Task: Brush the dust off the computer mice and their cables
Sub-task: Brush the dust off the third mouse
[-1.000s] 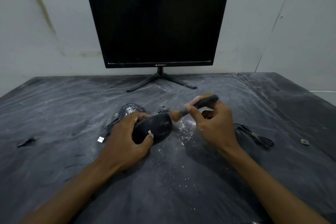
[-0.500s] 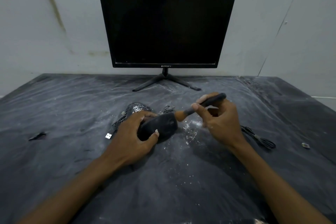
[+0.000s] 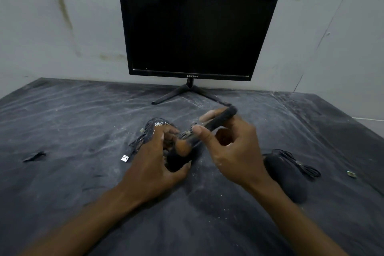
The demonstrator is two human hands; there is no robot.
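Note:
My left hand (image 3: 152,164) grips a black computer mouse (image 3: 176,161) just above the dusty table, fingers curled round its sides. My right hand (image 3: 230,151) holds a black-handled brush (image 3: 216,121), whose tan bristles (image 3: 182,146) touch the top of that mouse. A second mouse (image 3: 155,128) speckled with white dust lies behind my left hand, its cable ending in a USB plug (image 3: 124,158). A third black mouse (image 3: 285,174) with a bundled cable (image 3: 301,164) lies to the right of my right wrist.
A black monitor (image 3: 193,27) on a splayed stand stands at the back against the wall. The dark table (image 3: 62,122) is streaked with white dust. A small dark scrap (image 3: 34,157) lies at left and a small metal piece (image 3: 351,174) at far right.
The brush bristles have slid leftward from the mouse's right end onto its top. My right hand moved left and nearer. The view has shifted, showing the third mouse on the right.

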